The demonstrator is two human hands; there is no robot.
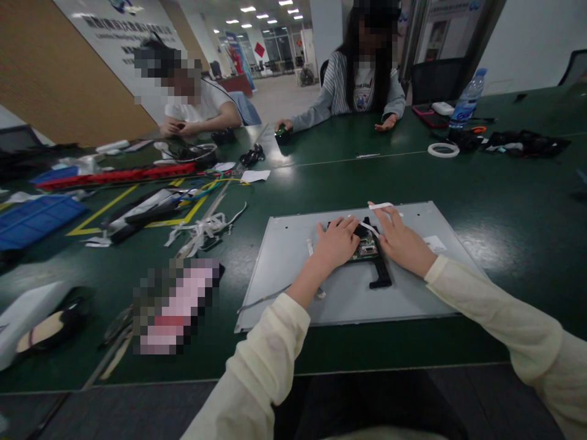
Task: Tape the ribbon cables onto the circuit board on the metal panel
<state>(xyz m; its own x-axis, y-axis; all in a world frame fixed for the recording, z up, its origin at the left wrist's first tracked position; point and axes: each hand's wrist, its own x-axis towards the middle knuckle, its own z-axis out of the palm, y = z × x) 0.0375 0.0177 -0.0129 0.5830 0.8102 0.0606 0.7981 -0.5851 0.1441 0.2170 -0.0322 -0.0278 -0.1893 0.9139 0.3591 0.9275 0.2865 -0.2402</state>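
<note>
A grey flat panel (293, 269) lies on the table in front of me, with a black bracket (380, 275) and a green circuit board (365, 247) on top of it. My left hand (338, 241) rests over the board's left part, fingers stretched out and thumb apart. A thin strip of white tape (369, 228) runs from its fingertips to my right hand (403, 243). My right hand is closed on that strip at the bracket's right side, and a white length also lies across its raised fingertip. The part of the board under my left hand is hidden.
A tangle of white strips (204, 232) and a blurred pink phone-like object (186, 305) lie left. Further left are a blue bin (39, 220) and cables. A white tape roll (443, 150) and water bottle (468, 101) stand back right. Two people sit opposite.
</note>
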